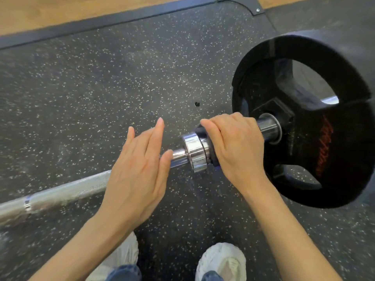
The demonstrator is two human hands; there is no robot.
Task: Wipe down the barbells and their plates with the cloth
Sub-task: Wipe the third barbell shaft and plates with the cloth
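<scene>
A chrome barbell (pixel 67 191) lies across the speckled rubber floor, running from the lower left up to a black weight plate (pixel 316 151) with red lettering at the right. My right hand (pixel 233 145) is curled over the sleeve between the chrome collar (pixel 192 151) and the plate, with a dark cloth (pixel 199 129) showing under its fingers. My left hand (pixel 140 169) is held flat with straight fingers over the bar just left of the collar; whether it touches the bar is unclear.
My two feet in white shoe covers (pixel 223 260) stand right below the bar. A wooden floor strip (pixel 60 11) borders the mat at the top. A metal corner bracket (pixel 251 7) sits at the top right. A small hole (pixel 196 104) marks the mat.
</scene>
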